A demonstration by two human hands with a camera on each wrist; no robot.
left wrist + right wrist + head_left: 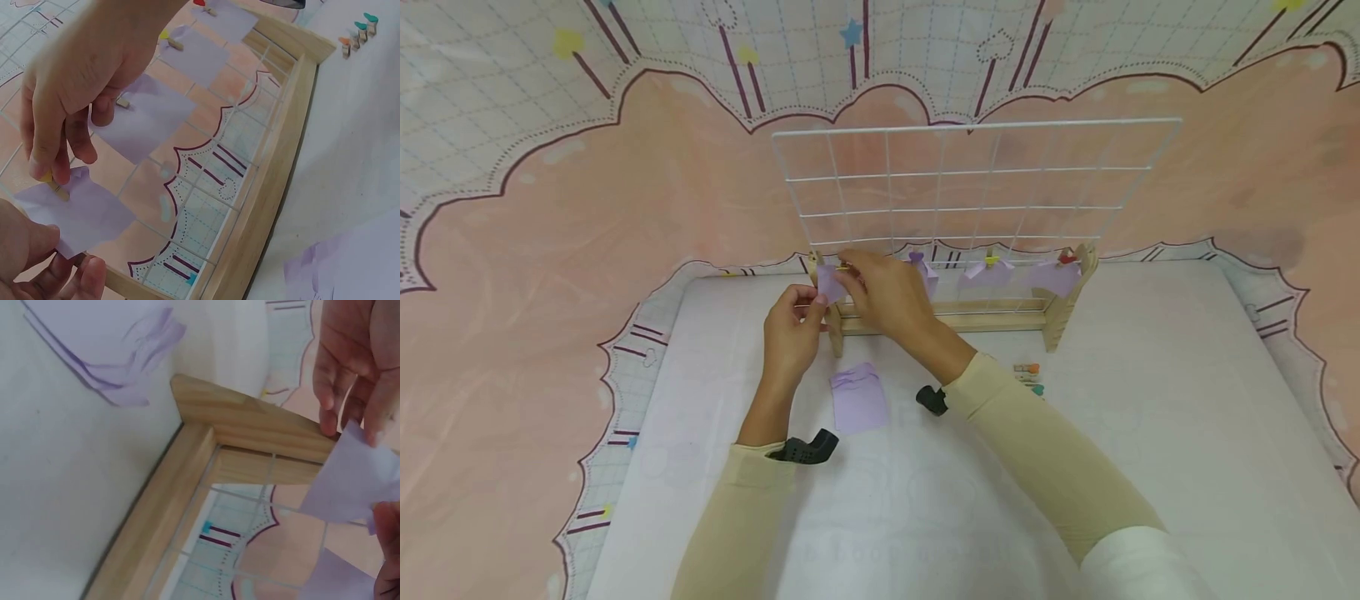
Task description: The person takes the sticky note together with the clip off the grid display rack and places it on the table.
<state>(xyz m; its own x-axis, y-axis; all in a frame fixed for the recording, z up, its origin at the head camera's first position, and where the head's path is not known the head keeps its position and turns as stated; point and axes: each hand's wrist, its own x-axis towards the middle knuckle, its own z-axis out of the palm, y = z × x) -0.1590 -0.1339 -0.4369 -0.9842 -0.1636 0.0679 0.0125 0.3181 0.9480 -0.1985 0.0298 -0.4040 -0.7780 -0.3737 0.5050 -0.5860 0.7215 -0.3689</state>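
Observation:
At the left end of a white wire grid (977, 127) in a wooden stand (955, 325), my left hand (790, 337) pinches the lower corner of a small purple paper (94, 219) between thumb and fingers. My right hand (891, 296) reaches over to the top edge of that paper. Its fingertips grip a yellow-topped mini clothespin (59, 190), which overlaps the paper and the grid wire. Three more purple papers hang in a row to the right, under a purple clip (916, 257), a yellow clip (992, 260) and a red clip (1067, 257).
A stack of creased purple papers (860, 407) lies on the white table (1187, 433) in front of the stand. Several loose mini clothespins (356, 40) with orange and green tops lie to the right. Behind the table hangs a peach patterned cloth (647, 183).

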